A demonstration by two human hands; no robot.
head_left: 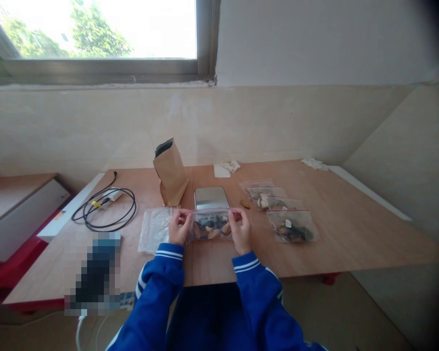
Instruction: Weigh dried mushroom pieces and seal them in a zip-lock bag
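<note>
Head view: the clear bag (210, 228) is in the middle of the frame, a bit low, and it has brown and black dried bits in it. My left hand (179, 227) pinches its top left corner and my right hand (240, 231) pinches its top right corner, so the top is stretched between them. I think the filling of this one is done. I can't tell if its top is pressed tight all the way, so that part may be left.

The bag is see-through and wide, with a pink-red line along the top. The bits lie in a lumpy row, some pale, some very dark.

Just behind it is a flat silver plate (211, 196). To the right lie at least three filled bags (294, 229), which look done, and one loose brown bit (245, 204). Left of my hands lie flat clear bags (151, 231); they look unfilled, so more may be left. Farther up, a brown paper bag (172, 173) stands with its top open. A black cord (134, 207) is coiled at the left.
</note>
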